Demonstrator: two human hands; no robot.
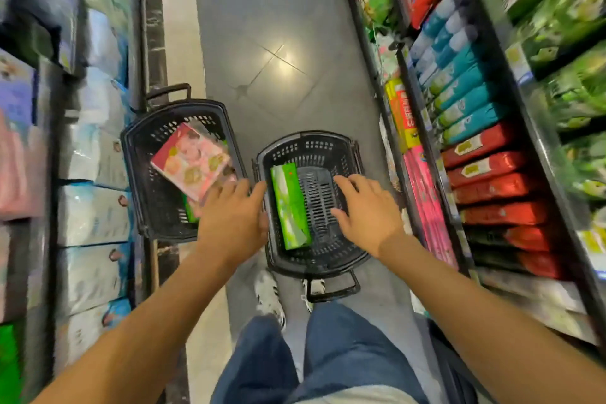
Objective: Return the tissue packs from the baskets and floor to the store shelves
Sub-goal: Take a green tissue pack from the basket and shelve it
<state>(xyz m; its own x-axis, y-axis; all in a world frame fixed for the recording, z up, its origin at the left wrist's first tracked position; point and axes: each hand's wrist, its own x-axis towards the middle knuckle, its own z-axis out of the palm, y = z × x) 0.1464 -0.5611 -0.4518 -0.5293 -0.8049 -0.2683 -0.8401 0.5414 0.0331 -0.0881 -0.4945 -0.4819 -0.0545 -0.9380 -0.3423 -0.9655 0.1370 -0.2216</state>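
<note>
Tissue packs are distributed across two black plastic baskets standing on the grey tiled floor (278, 10) of a store aisle.

Right basket (313, 144): one green tissue pack (290, 207) is contained, laid lengthwise against the left wall; the slotted bottom beside it is exposed. A folded handle is seen at the near end.

Left basket (144, 154): one pink tissue pack (191, 161) is contained, tilted and propped above the bottom. A second green pack (189, 211) is partly seen beneath it; how many more lie below cannot be told.

Left hand (232, 220): held over the gap between the two baskets, fingers extended and loosely spread, nothing gripped. Whether the fingertips touch the pink pack cannot be told.

Right hand (365, 213): held over the right basket, fingers spread and relaxed, nothing gripped; it is near the green pack but apart from it.

Right shelves (423, 98): stocked with red, teal, green and pink packs in rows, blurred.

Left shelves (49, 147): stocked with pale blue and white packs, blurred.

Blue trousers and patterned shoes (269, 298) are seen just behind the right basket.
</note>
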